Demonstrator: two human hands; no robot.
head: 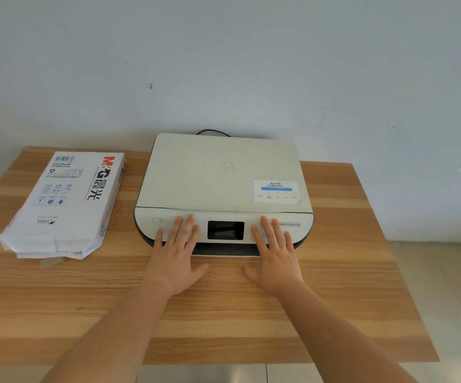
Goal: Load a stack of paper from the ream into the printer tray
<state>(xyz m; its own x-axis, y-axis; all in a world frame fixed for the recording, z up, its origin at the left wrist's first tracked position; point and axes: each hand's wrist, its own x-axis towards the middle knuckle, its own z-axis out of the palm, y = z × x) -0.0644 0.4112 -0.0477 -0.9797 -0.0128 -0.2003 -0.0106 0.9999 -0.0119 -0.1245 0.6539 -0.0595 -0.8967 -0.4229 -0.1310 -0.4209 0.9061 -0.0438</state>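
Observation:
A flat white printer [223,178] sits at the middle back of the wooden table [334,299], with a dark screen [225,230] on its front panel and a dark tray slot [223,248] below it. The ream of paper [66,200], in a white wrapper with red and black print, lies to the printer's left, its near end torn open. My left hand [178,258] and my right hand [275,257] are spread flat, palms down, fingers over the printer's front panel on either side of the screen. Neither hand holds anything.
A black cable [213,131] runs behind the printer along the pale wall. The table's right edge drops to a tiled floor [450,299]. Bare wood lies between the printer and the table's near edge.

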